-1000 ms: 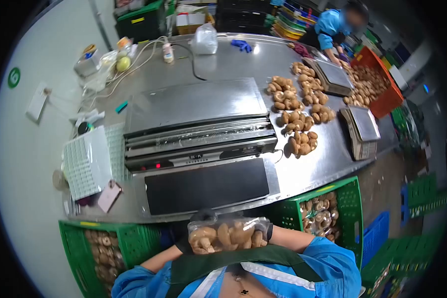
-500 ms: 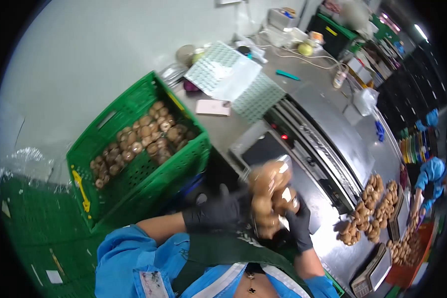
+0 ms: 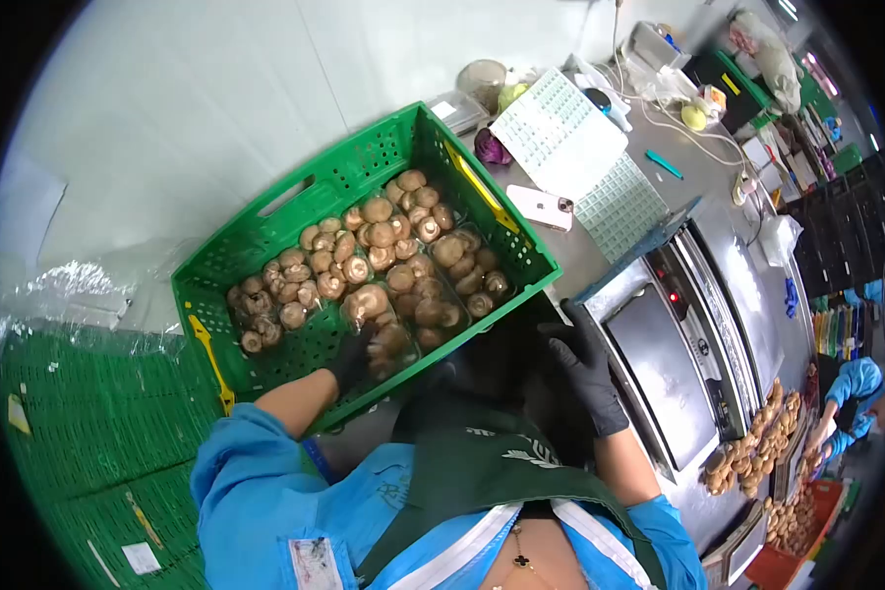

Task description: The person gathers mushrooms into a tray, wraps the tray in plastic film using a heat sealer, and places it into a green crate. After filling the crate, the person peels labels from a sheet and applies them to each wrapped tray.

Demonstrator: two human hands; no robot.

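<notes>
- I have my left hand [image 3: 352, 356] down in the near side of the green crate [image 3: 241, 251], touching a clear pack of mushrooms [image 3: 387, 344].
- That pack is a bit blurry, so I cannot tell if my fingers are closed on it.
- I see more mushroom packs [image 3: 428, 305] sitting beside it, to the far side and left.
- My right hand [image 3: 582, 366] is empty, fingers apart, just left of the shiny machine [image 3: 747, 305].
- A phone [image 3: 541, 207] lies far of that hand, on the metal table [image 3: 649, 147].
</notes>
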